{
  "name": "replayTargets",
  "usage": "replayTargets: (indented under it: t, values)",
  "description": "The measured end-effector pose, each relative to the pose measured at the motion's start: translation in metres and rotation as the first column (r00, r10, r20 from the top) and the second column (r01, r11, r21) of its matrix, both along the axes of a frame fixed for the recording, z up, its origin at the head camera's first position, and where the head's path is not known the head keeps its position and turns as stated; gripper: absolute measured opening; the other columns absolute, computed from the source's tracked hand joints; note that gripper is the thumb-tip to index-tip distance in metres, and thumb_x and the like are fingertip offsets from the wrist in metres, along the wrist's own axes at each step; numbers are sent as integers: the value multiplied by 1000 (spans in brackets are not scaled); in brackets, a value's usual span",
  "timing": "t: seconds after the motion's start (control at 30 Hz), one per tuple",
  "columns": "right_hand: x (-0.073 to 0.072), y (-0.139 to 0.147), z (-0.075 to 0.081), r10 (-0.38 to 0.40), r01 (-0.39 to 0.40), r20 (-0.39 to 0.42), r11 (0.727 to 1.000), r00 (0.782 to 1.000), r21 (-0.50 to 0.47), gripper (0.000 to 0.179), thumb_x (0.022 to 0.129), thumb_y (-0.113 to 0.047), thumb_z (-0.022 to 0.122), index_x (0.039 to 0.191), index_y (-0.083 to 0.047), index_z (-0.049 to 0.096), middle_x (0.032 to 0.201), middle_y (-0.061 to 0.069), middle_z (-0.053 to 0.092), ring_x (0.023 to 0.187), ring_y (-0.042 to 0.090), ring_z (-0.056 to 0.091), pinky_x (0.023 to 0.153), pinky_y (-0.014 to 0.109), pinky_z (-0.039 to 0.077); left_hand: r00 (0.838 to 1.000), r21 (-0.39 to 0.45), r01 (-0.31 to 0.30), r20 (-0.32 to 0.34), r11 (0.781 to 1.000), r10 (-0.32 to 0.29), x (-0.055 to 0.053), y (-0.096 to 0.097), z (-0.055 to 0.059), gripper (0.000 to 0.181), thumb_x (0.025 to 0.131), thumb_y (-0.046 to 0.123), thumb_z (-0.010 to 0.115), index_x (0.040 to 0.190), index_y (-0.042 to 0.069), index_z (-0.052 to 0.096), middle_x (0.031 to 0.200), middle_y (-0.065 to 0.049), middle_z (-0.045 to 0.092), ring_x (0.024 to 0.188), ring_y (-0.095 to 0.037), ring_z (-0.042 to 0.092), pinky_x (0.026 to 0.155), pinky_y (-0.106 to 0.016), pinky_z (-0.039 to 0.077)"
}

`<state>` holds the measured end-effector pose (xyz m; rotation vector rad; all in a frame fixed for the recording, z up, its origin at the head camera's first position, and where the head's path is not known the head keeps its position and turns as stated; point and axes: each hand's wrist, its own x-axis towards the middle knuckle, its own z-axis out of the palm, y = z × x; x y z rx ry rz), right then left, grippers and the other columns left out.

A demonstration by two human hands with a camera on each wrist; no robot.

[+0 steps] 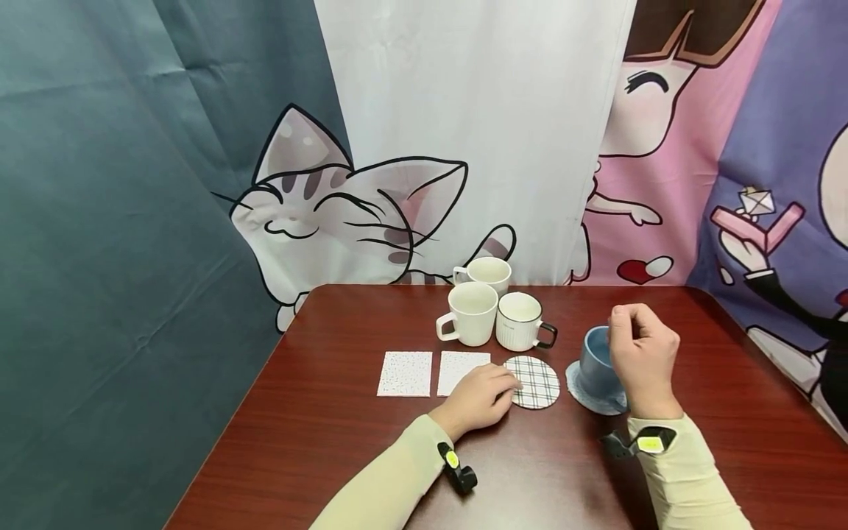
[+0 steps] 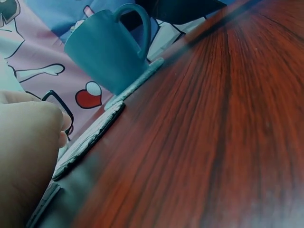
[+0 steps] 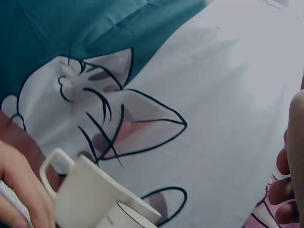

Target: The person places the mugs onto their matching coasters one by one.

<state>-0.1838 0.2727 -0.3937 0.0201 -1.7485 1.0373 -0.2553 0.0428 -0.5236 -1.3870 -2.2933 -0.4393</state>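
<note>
My left hand (image 1: 478, 397) lies low over the table, its fingertips at the left edge of a round plaid coaster (image 1: 539, 386). Part of a square speckled coaster (image 1: 458, 366) is hidden behind that hand. To the right, a blue mug (image 2: 102, 52) stands upright on a round blue coaster (image 1: 583, 401), its handle showing in the left wrist view. My right hand (image 1: 645, 357) is raised in front of the mug, fingers loosely curled around nothing visible; it covers part of the mug in the head view.
Behind the coasters stand a white mug (image 1: 472, 316), another white mug (image 1: 492, 271) and a ribbed mug (image 1: 517, 324) with a black handle. A second square speckled coaster (image 1: 405, 374) lies at the left. A printed curtain (image 1: 477, 110) hangs at the table's far edge.
</note>
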Motion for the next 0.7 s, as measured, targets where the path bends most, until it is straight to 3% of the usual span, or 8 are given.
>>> replayTargets:
  t: [0.27,0.43,0.7]
  values:
    - [-19,-23,-17,152,-145,85,985,985,-91,14,100,-5,59,104,4,69,83,13,70,60,-2,63,52,11,47,1000,-13,-1,-9,1000,1,-1,-6,0,21,95,18,60,108,21,75,109,10,69,105,-7,64,101,-24,45]
    - [-27,-38,-28,209,-199,149,977,966,-79,16,102,-9,58,112,-2,68,97,13,73,62,8,67,53,14,49,1000,-16,-15,-13,1000,15,-2,-9,0,21,94,18,60,109,21,75,111,9,69,107,-10,62,100,-25,45]
    - [-37,-51,-49,199,-190,336,980,921,-60,26,103,-13,57,128,-10,61,116,11,70,69,17,69,55,16,52,999,-45,-32,-20,998,31,-7,-18,-2,24,95,19,60,113,21,75,117,8,69,113,-14,61,102,-28,45]
